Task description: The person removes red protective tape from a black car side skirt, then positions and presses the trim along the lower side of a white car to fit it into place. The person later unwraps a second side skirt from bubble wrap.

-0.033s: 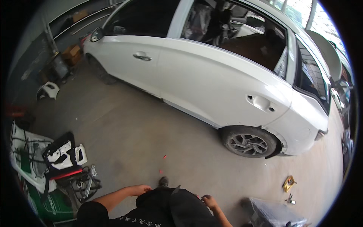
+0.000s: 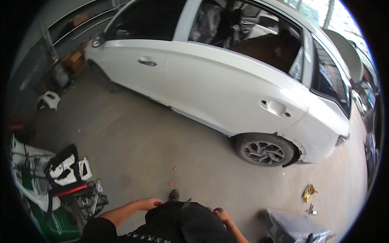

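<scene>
My left hand (image 2: 150,203) is beside the black clothing (image 2: 170,220) at my waist. Its fingers are curled in, and anything inside them is hidden. On the other side, my right hand (image 2: 221,214) is also closed next to the dark cloth. A small red spot shows at its fingertips, too small to name. Ahead stands a white car (image 2: 210,81), side on, both hands well apart from it. Its rear door (image 2: 227,87) has two holes around the handle recess (image 2: 275,108) and no handle in it. The front door handle (image 2: 147,62) is in place.
Car parts, including a black-and-white panel (image 2: 67,168), lie at the left by a green box (image 2: 60,224). A plastic-wrapped item (image 2: 291,227) sits at lower right, near a yellow tray (image 2: 309,193) of small parts. Two red scraps (image 2: 174,168) lie on the floor.
The view has shifted slightly, so the car sits a little further left in the picture. Both hands stay almost where they were at my waist.
</scene>
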A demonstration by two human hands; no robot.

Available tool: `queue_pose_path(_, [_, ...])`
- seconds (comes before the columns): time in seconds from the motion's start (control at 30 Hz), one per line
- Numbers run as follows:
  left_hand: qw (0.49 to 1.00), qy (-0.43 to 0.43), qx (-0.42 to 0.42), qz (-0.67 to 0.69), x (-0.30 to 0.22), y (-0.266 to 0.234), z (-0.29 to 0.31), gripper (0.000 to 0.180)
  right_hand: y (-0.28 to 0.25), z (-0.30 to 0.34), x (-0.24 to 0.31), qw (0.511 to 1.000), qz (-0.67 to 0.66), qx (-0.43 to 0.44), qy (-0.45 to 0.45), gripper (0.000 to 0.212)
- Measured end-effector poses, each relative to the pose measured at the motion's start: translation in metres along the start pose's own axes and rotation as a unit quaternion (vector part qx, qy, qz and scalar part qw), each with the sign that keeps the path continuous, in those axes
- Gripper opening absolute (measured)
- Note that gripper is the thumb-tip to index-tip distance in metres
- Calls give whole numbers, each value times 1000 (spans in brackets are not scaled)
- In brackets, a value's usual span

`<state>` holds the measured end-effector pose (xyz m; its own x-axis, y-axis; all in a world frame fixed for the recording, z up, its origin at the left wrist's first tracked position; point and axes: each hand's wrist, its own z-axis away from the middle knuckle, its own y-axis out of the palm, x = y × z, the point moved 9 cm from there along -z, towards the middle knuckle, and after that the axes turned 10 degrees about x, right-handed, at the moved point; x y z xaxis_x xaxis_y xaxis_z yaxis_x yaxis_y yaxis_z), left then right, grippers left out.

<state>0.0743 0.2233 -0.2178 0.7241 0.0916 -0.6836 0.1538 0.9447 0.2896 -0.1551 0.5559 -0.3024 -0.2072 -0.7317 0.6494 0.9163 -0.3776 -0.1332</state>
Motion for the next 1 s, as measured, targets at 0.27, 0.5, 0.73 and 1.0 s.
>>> queue_pose_path(0.27, [875,98,25,-474,-103,26,-40,30,15,-31,36,990,123,-30,-55,36])
queue_pose_path(0.5, [783,46,43,-619,-132,55,-90,27,0,-32,36,984,171,-43,-31,34])
queue_pose_path(0.73, [888,163,122,-413,-159,52,-71,28,5,-48,19,998,50,-45,-20,33])
queue_pose_path(1.0, [992,-27,106,58,-40,-28,-79,37,-81,-42,37,982,-163,-92,6,31])
